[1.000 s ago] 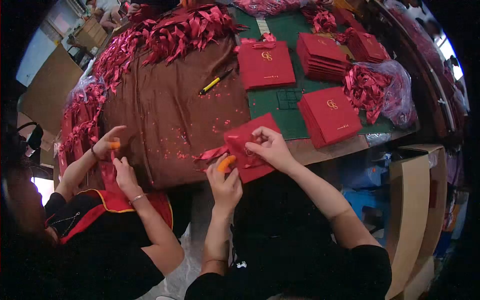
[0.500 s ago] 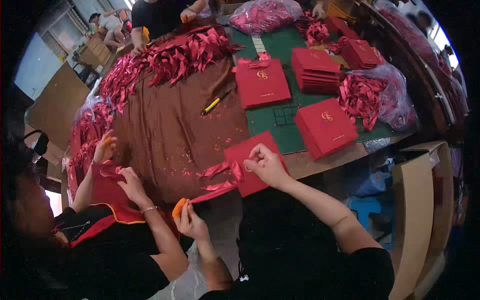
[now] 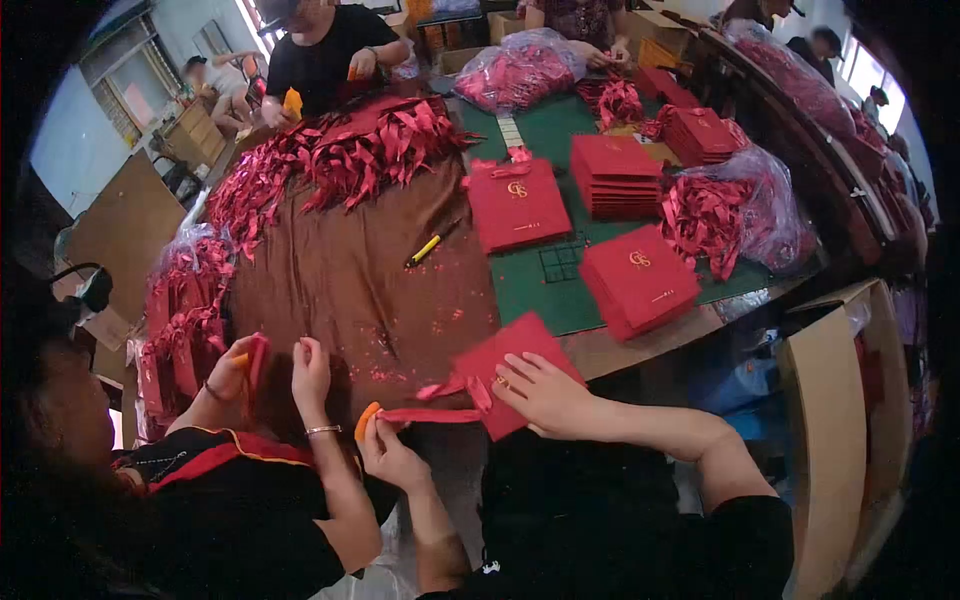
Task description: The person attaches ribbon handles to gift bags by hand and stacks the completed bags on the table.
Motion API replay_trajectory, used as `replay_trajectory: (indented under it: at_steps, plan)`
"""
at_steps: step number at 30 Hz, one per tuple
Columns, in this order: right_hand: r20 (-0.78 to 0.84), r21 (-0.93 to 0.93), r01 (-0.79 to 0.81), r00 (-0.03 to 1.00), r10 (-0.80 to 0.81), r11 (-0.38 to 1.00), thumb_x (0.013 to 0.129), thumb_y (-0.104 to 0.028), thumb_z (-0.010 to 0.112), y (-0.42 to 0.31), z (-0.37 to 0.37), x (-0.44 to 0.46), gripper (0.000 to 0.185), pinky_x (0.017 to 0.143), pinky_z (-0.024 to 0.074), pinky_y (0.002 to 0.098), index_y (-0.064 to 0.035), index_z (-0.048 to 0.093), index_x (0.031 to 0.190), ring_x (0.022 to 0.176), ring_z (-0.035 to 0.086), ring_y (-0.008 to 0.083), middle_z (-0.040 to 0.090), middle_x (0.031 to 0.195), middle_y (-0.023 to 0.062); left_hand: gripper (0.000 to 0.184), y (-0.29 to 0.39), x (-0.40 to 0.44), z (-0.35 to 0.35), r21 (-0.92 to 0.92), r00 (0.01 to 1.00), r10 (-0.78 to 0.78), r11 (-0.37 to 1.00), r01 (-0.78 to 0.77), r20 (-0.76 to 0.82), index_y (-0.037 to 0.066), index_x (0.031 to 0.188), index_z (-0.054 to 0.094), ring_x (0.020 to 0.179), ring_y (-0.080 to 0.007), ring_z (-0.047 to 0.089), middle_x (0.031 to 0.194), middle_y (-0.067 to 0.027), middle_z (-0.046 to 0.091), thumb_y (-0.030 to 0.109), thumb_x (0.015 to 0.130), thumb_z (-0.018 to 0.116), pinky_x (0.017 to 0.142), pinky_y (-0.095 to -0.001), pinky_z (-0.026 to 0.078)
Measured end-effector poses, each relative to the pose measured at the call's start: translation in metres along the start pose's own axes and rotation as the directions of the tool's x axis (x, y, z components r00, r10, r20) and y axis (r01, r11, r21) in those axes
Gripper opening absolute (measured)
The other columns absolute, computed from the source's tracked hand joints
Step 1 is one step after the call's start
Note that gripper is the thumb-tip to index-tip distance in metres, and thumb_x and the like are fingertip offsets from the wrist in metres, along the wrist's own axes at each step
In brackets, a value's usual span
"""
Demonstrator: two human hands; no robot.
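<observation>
My left hand (image 3: pixel 395 458) pinches the end of a red ribbon (image 3: pixel 435 415), pulled out nearly straight. A small orange item (image 3: pixel 367 421) is at its fingertips; I cannot tell its kind. The ribbon leads to a red paper gift bag (image 3: pixel 530 338) at the table's near edge. On the bag's face my right hand (image 3: pixel 548 397) lies flat, fingers extended, covering part of it. A second, shorter ribbon loop (image 3: pixel 440 388) sticks out from the bag's left side.
Beside me on the left, a co-worker's hand (image 3: pixel 238 368) holds red ribbon. Stacked red bags (image 3: pixel 640 280) stand on the green mat (image 3: pixel 508 285). A yellow cutter (image 3: pixel 425 250) and ribbon scraps lie on the brown cloth (image 3: pixel 320 270). A cardboard box (image 3: pixel 825 430) is at right.
My right hand has gone from a curled pose to lying flat on the bag. The ribbon at my left hand is now straighter. The co-worker's hands have moved apart from the red piece.
</observation>
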State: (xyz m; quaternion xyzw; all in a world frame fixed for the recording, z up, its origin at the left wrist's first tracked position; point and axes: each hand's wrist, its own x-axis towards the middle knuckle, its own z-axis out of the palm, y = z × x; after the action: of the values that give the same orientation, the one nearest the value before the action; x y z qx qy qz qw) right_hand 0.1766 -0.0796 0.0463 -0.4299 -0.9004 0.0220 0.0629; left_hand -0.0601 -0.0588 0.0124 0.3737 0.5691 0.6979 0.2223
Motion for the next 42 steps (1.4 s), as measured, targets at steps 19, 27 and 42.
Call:
replay_trajectory:
  at_steps: [19, 27, 42]
  plan:
    - [-0.423, 0.699, -0.468, 0.339, 0.840, 0.541, 0.080, -0.025, 0.071, 0.269, -0.025, 0.123, 0.061, 0.094, 0.0444, 0.0401, 0.0012, 0.046, 0.129, 0.109, 0.057, 0.0338, 0.059, 0.117, 0.0216, 0.056, 0.008, 0.006, 0.191, 0.080, 0.625, 0.186, 0.925, -0.372, 0.758, 0.005, 0.141, 0.036, 0.129, -0.0411, 0.035, 0.141, -0.0282, 0.033, 0.029, 0.093, 0.055, 0.106, -0.0431, 0.029]
    - [-0.487, 0.412, -0.711, 0.356, 0.798, 0.569, 0.083, -0.035, 0.064, 0.264, -0.015, 0.119, 0.064, 0.095, 0.0404, 0.0466, 0.0046, 0.042, 0.129, 0.112, 0.047, 0.0406, 0.049, 0.119, 0.0231, 0.064, -0.010, 0.037, 0.258, 0.238, 0.463, 0.191, 0.656, -0.716, 0.866, 0.027, 0.140, 0.040, 0.106, -0.0441, 0.055, 0.143, -0.0351, 0.024, 0.023, 0.083, 0.069, 0.084, -0.0441, 0.049]
    - [-0.711, 0.564, -0.439, 0.172, 0.681, 0.699, 0.079, -0.016, 0.070, 0.264, -0.125, -0.046, 0.017, 0.069, 0.0489, 0.0300, -0.0018, 0.066, 0.088, 0.075, 0.062, 0.0182, 0.065, 0.081, 0.0088, 0.052, 0.032, -0.018, 0.240, -0.072, 0.353, 0.501, 0.648, -0.758, 0.790, 0.011, 0.128, 0.054, 0.123, -0.0410, 0.040, 0.134, -0.0228, 0.043, 0.025, 0.081, 0.072, 0.099, -0.0487, 0.035]
